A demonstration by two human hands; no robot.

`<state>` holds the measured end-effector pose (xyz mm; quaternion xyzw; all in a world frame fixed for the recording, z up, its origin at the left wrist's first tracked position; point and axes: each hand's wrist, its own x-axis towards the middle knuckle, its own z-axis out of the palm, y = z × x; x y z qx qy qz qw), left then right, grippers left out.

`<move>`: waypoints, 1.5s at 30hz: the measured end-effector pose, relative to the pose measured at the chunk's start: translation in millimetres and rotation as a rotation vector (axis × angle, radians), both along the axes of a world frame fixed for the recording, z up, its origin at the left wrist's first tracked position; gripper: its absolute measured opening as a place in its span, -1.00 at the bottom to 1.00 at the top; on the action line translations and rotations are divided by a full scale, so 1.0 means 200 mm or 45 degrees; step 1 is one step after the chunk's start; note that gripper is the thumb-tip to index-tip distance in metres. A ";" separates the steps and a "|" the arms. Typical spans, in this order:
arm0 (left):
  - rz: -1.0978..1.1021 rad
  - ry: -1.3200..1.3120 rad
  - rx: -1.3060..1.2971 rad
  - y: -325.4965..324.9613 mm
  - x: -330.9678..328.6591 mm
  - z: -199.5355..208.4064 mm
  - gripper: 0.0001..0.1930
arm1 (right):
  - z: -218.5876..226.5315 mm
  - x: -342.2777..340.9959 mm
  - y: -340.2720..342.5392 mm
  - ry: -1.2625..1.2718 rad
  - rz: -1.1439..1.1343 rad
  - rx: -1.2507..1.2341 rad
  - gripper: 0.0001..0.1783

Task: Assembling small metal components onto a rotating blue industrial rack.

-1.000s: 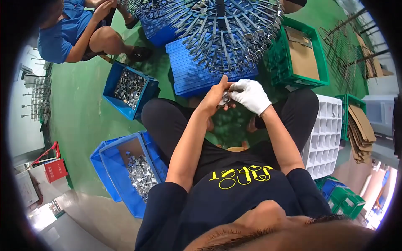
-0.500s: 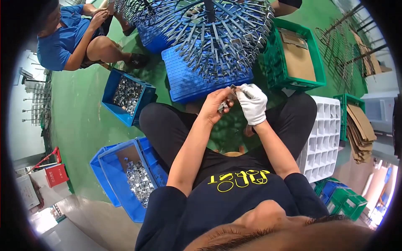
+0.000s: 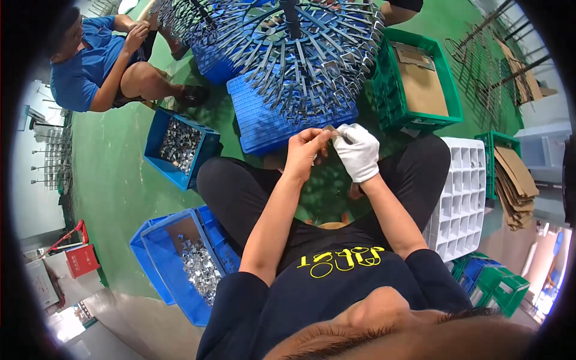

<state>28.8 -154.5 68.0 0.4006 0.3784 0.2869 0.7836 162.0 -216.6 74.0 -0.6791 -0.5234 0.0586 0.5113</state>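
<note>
My bare left hand (image 3: 306, 153) and my white-gloved right hand (image 3: 358, 152) meet in front of my knees. A small bent metal piece (image 3: 330, 129) is pinched between their fingertips. The left fingers are curled, and a bit of shiny metal shows below them; most of what lies in that palm is hidden. Just beyond my hands stands a round, tiered metal rack (image 3: 300, 69) with many radiating prongs. Small metal pieces hang on its outer prongs. Beneath the rack is a blue plastic crate (image 3: 255, 111), upside down or lidded.
At my left stand a teal bin (image 3: 157, 157) and a blue bin (image 3: 159, 249), both holding small metal pieces. A green crate (image 3: 384, 90) with cardboard is at right, near a white compartment tray (image 3: 462, 201). A co-worker in blue (image 3: 99, 60) sits at the far left.
My left hand has turned, so the metal pieces in its palm show less. Both hands stay together at the small piece. The whole view has shifted slightly.
</note>
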 end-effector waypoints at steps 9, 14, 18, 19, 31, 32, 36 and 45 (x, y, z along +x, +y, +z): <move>-0.162 0.268 -0.037 0.24 0.03 0.04 -0.85 | 0.05 0.11 0.10 -0.430 0.102 -0.322 -0.89; 0.158 -0.080 -0.424 0.33 0.12 -0.04 -0.83 | 0.02 0.08 0.18 -0.562 -0.189 -0.195 -0.86; 0.322 -0.026 -0.383 0.36 0.18 -0.09 -0.79 | -0.03 0.07 0.22 -0.683 -0.227 -0.139 -0.89; 0.318 -0.027 -0.385 0.37 0.19 -0.09 -0.79 | -0.03 0.08 0.22 -0.685 -0.230 -0.141 -0.89; 0.386 0.088 -0.337 0.40 0.23 -0.06 -0.81 | -0.04 0.08 0.25 -0.712 -0.184 -0.172 -0.89; 0.392 0.088 -0.340 0.40 0.23 -0.05 -0.82 | -0.05 0.09 0.26 -0.703 -0.182 -0.147 -0.89; 0.438 0.088 -0.345 0.40 0.24 -0.05 -0.86 | -0.04 0.08 0.27 -0.682 -0.176 -0.124 -0.90; 0.454 0.020 -0.349 0.41 0.24 -0.07 -0.73 | -0.04 0.08 0.28 -0.754 -0.173 -0.200 -0.90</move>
